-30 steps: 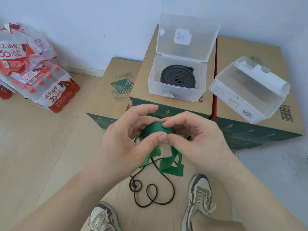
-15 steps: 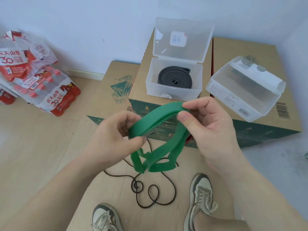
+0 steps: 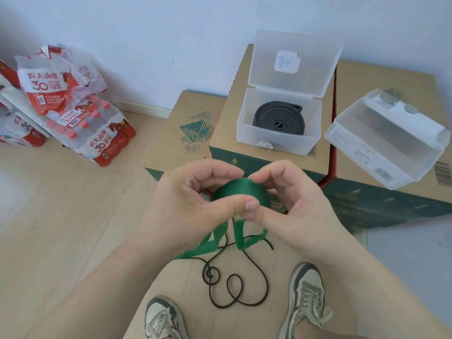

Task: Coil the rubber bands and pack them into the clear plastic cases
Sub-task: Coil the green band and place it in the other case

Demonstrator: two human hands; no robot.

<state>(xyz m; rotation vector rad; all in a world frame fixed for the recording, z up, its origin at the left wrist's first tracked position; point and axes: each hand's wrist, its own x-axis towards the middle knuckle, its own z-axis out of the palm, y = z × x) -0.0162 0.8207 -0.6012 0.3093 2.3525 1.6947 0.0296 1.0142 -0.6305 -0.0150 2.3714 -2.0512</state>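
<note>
A wide green rubber band [image 3: 241,192] is partly rolled into a coil between both hands, its loose loops hanging below. My left hand [image 3: 193,204] wraps the coil from the left with the thumb pressed on it. My right hand [image 3: 291,204] pinches it from the right. Beyond, an open clear plastic case [image 3: 278,140] holds a coiled dark grey band [image 3: 277,117]. A second clear case [image 3: 381,152] sits closed at the right. A thin dark band [image 3: 234,282] lies looped on cardboard below my hands.
The cases rest on stacked cardboard boxes [image 3: 227,133] against a white wall. Shrink-wrapped packs of red-capped bottles [image 3: 73,113] lie on the wooden floor at the left. My two shoes [image 3: 305,302] stand on flattened cardboard at the bottom.
Half a second ago my hands were apart with the green band stretched open between them. Now they are together again, the band rolled tight in a coil.
</note>
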